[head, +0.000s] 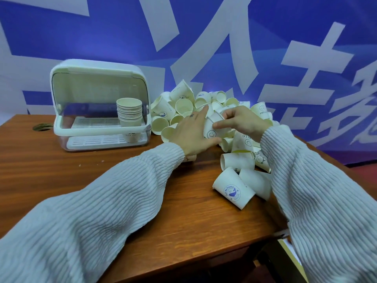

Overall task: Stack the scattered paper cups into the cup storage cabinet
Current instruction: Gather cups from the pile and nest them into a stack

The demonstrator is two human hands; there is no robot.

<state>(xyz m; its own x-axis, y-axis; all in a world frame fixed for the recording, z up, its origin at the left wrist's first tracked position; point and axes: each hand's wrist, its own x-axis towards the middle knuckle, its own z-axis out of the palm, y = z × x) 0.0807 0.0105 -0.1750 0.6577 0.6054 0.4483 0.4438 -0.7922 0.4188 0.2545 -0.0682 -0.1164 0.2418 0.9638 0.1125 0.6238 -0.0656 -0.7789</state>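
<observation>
Nearest on the bench [126, 201] lie a few loose paper cups [234, 189] on their sides. Just beyond, the left hand [193, 131] cradles a smiley-print cup [212, 129], fingers loosely curled round it, while the right hand [242, 119] pinches its upper rim. Best to nest cups squarely, rims aligned — a crooked one would jam. Behind is the heap [183, 107]; farther left, the cup storage cabinet [98, 103] stands open, one stack [129, 113] inside.

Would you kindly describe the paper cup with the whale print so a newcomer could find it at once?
Start at the wooden table and its heap of cups. Nearest the camera, apart from the heap, the whale cup lies on its side beside the right sleeve. Only it shows a blue whale ringed by lettering.
</observation>
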